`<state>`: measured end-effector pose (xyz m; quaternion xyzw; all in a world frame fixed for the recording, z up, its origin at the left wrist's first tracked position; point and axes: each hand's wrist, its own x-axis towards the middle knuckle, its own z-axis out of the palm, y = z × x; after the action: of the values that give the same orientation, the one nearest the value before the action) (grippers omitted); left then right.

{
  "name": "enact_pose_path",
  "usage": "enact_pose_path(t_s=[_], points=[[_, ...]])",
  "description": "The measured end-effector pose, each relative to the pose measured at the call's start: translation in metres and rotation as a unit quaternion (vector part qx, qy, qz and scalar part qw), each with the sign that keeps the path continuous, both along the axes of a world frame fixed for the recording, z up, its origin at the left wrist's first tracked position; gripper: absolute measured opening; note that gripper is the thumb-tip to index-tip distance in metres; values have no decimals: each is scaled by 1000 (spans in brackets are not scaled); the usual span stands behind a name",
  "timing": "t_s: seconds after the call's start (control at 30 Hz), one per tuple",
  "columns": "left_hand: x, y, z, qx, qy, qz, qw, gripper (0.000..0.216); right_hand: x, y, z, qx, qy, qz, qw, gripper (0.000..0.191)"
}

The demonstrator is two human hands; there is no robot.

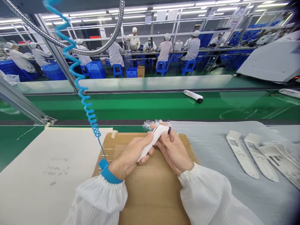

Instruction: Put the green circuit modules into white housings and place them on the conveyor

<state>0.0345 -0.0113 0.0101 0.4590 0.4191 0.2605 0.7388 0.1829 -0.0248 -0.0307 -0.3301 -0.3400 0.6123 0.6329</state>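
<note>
Both hands hold one white handheld device (150,144) with a black end, tilted up to the right above a cardboard sheet (154,193). My left hand (134,148) wraps round its lower, narrower part, thumb along the top. At the upper end by the black tip, my right hand (172,147) grips it with thumb and fingers. Behind the fingers lies crumpled clear plastic (148,125). A blue wrist strap (109,173) circles my left wrist, joined to a coiled blue cord (90,114).
White plastic shells (242,156) lie on a foam sheet (199,137) at right. Another white device (193,96) rests on the green conveyor belt (131,104). Marked white paper (70,150) is at left. A metal hose (100,50) hangs overhead. Several people sit at benches beyond.
</note>
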Motion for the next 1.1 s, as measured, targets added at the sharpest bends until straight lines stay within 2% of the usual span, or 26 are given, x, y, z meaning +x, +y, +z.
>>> enact_pose_path(t_s=[0.2, 0.33, 0.47, 0.57, 0.63, 0.7, 0.77, 0.83, 0.9, 1.1], points=[[3, -1, -4, 40, 34, 24, 998, 49, -1, -1, -5, 32, -43, -42, 998, 36], [0, 1, -6, 2, -8, 6, 1000, 49, -1, 0, -8, 34, -58, -49, 997, 37], [-4, 3, -5, -19, -26, -15, 999, 51, -3, 0, -2, 24, -48, -53, 997, 39], [-1, 0, -8, 60, -6, -8, 998, 40, -3, 0, 9, -23, 24, -18, 999, 46], [4, -5, -12, 184, 41, 25, 982, 26, 1, 0, 15, -76, 106, 12, 991, 49], [10, -10, -18, 318, 119, 38, 940, 23, 6, 0, 19, -126, 189, 24, 974, 47], [14, -16, -24, 399, 208, 11, 893, 19, 12, 0, 21, -163, 247, 10, 955, 44], [17, -20, -27, 411, 276, -26, 868, 19, 16, 1, 21, -195, 266, -3, 944, 43], [17, -22, -27, 404, 312, -43, 859, 21, 18, 2, 20, -211, 253, -10, 944, 42], [13, -22, -22, 436, 324, -56, 838, 26, 24, 4, 19, -211, 169, 0, 963, 49]])
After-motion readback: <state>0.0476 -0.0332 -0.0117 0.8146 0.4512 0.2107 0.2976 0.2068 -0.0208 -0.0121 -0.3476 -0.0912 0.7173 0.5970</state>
